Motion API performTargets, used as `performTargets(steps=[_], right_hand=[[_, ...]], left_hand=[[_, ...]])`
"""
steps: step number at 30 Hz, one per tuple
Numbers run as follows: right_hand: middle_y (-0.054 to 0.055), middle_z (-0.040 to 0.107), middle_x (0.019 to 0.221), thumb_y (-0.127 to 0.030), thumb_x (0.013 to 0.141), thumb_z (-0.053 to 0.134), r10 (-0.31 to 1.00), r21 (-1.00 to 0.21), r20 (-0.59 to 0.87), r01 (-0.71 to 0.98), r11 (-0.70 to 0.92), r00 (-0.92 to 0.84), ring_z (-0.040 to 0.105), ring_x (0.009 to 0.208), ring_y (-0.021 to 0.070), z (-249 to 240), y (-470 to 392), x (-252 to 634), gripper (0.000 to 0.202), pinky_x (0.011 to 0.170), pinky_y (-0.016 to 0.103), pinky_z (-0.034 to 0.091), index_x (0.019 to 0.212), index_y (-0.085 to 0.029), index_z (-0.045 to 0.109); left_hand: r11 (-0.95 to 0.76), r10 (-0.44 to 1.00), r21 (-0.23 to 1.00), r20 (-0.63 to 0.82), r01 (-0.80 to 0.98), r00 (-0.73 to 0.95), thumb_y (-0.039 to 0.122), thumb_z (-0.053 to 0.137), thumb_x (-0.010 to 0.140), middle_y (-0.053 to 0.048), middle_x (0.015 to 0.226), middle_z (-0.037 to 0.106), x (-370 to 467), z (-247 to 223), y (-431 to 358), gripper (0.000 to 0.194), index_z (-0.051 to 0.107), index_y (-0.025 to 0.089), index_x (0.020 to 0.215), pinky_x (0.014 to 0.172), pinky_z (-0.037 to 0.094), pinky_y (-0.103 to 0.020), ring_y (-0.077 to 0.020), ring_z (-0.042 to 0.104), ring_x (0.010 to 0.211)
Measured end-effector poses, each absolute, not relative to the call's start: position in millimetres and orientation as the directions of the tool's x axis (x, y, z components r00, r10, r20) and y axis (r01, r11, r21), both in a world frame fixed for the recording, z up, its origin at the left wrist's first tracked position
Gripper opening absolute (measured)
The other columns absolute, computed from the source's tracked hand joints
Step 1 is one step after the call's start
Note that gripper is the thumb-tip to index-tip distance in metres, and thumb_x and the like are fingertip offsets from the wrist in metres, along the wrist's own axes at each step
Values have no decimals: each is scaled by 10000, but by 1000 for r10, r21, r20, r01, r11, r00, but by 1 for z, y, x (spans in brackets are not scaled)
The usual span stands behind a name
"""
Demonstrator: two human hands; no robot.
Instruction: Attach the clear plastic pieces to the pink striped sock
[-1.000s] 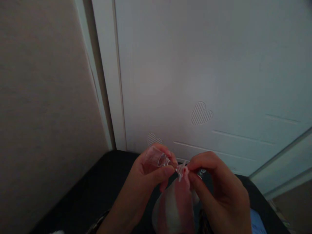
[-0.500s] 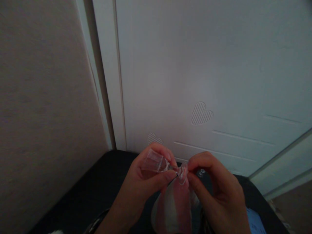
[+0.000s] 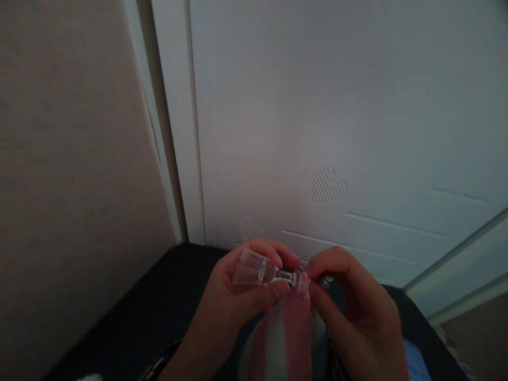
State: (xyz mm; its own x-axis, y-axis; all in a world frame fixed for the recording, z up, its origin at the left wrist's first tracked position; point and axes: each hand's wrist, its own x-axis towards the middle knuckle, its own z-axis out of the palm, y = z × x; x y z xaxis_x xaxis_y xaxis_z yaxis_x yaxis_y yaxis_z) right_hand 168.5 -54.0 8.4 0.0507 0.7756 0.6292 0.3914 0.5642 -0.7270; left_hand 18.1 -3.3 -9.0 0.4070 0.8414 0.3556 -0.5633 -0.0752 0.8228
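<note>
A small clear stemmed cup (image 3: 251,269) lies on its side in my left hand (image 3: 234,296), its wide mouth toward the left. My left thumb and fingers close round its stem. My right hand (image 3: 357,312) pinches a pink and white striped cloth (image 3: 283,338) against the base of the cup. The cloth hangs down from there toward the bottom edge. The fingertips of both hands are close together, and the right ones partly hide the cup's base.
Below the hands is a black tabletop (image 3: 170,286). Small clear round objects (image 3: 327,281) lie behind my right hand. A blue item (image 3: 416,362) is at the lower right. Behind stand a white panel with embossed hearts (image 3: 278,132) and a beige wall (image 3: 79,159).
The cup has turned slightly in my left hand, and its stem shows more clearly. The left fingers have shifted a little to the right. The cloth has spread a little to the left.
</note>
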Motion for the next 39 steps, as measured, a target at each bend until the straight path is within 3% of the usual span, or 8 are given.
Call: performTargets(steps=[4,10,31,39], right_hand=[[-54,601,782,-47,801,562,773,-735,629,384,559,80,576,742,100,10,-57,166,215,651,204,439,838,-255,596],[-61,584,783,-65,814,560,757,-732,645,375,569,109,559,743,84,10,-57,164,202,643,171,440,837,-262,595],[-59,589,746,-48,787,565,777,-739,623,393,547,89,567,709,88,11,-57,165,210,623,175,445,809,-254,599],[-41,593,763,-73,804,572,771,-749,623,386,538,134,565,723,101,11,-57,164,183,600,177,442,819,-251,609]], left_hand=[[-47,841,805,351,-591,412,63,697,744,61,915,692,18,-8,-2,186,639,231,801,498,410,-100,-21,548,589],[-75,817,809,385,-582,430,88,714,731,39,818,676,17,-12,0,163,660,222,806,498,405,-115,-85,617,772],[-69,857,853,317,-517,407,240,764,676,44,672,590,17,-8,2,136,646,188,719,455,379,-138,-58,451,530],[-86,897,893,262,-443,355,155,727,676,34,662,596,18,-5,1,84,654,183,706,446,361,-154,-65,436,511]])
